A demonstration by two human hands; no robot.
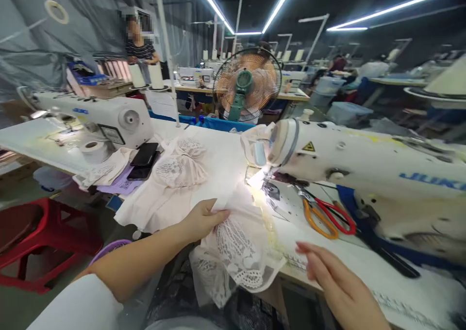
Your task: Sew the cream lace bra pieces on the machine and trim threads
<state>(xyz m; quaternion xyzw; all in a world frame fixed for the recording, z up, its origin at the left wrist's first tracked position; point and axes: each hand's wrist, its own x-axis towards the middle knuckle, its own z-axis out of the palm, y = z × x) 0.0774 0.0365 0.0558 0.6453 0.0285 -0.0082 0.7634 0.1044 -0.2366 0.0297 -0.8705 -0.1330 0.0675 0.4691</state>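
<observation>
At the far left a red stool point(32, 242) stands on the floor below the edge of the white surface point(225, 160). On the surface behind it sits a white sewing machine point(98, 114), with a roll of white tape point(92, 150) just in front of it. To the right of the roll, two dark phones point(144, 154) lie stacked on a purple sheet point(120, 184). Beside them is a loose heap of pale pink pieces point(178, 170) with lace cups on top.

The left hand point(202, 221) comes in from the lower left, its fingers closed over the upper edge of the lace piece point(240, 252). This piece lies at the near edge of the surface, partly on it and partly hanging over towards the person. It is white to pale pink and thin enough to see through. An openwork floral lace panel covers the middle, the fabric is plain where the hand grips it, and a narrow scalloped trim runs along its right side. Its top reaches into the bright light under the needle.

Further back an orange-bladed fan point(247, 85) on a green stand faces the surface. Scissors point(327, 216) with one orange and one red handle lie on the bed of the near sewing machine point(364, 160), a white one lettered in blue. At the lower right the right hand point(338, 286) is spread flat, fingers straight, holding nothing, its fingertips near the trim but apart from it.
</observation>
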